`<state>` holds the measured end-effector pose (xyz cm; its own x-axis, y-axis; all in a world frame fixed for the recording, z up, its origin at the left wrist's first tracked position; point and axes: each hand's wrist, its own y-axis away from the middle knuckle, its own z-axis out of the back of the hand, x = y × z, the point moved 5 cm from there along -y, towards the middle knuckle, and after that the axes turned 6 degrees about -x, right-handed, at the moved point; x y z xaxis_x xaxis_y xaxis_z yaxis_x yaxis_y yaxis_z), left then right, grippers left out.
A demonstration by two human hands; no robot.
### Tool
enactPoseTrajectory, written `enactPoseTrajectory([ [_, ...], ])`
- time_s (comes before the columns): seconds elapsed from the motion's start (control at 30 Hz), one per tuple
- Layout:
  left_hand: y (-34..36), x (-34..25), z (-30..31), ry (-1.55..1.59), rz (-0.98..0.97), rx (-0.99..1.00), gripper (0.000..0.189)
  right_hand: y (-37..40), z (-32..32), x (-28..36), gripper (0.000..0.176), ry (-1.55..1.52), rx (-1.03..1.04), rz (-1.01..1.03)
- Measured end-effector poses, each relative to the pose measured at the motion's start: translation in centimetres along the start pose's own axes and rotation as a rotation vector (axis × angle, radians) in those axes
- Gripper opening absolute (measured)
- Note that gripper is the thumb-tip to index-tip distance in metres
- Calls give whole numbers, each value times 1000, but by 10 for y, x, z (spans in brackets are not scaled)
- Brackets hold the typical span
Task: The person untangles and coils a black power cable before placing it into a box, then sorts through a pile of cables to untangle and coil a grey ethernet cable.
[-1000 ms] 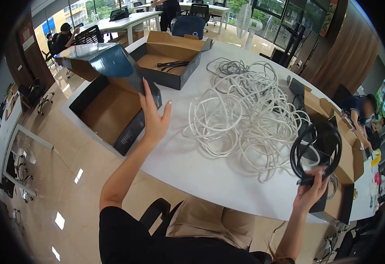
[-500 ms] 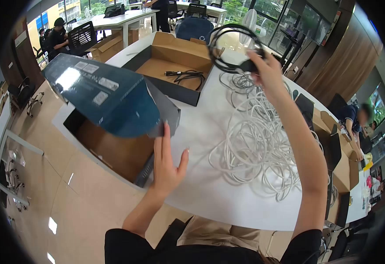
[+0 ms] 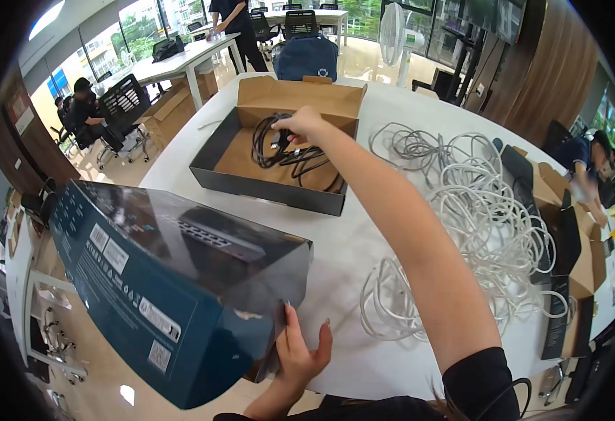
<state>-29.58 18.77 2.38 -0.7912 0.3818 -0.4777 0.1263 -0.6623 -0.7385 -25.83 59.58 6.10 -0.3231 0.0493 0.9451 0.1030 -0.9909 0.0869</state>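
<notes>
Black coiled cable (image 3: 258, 150) is gripped in the closed right hand (image 3: 299, 126) at an open box (image 3: 272, 197), where a second dark cable (image 3: 300, 174) lies; whether the coil touches the bottom is unclear. Nearer, the left hand (image 3: 302, 356), thumb spread wide from the fingers, touches the end of a dark blue printed carton (image 3: 139, 288). Tangled white cables (image 3: 493, 235) cover part of the white table (image 3: 346, 245), as a person (image 3: 583, 156) leans forward at far right.
</notes>
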Motion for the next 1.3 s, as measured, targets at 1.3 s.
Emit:
enactPoseTrajectory([
  [1.3,-24,-24,5,220,49,-15,72,200,172,70,40,529,-166,757],
])
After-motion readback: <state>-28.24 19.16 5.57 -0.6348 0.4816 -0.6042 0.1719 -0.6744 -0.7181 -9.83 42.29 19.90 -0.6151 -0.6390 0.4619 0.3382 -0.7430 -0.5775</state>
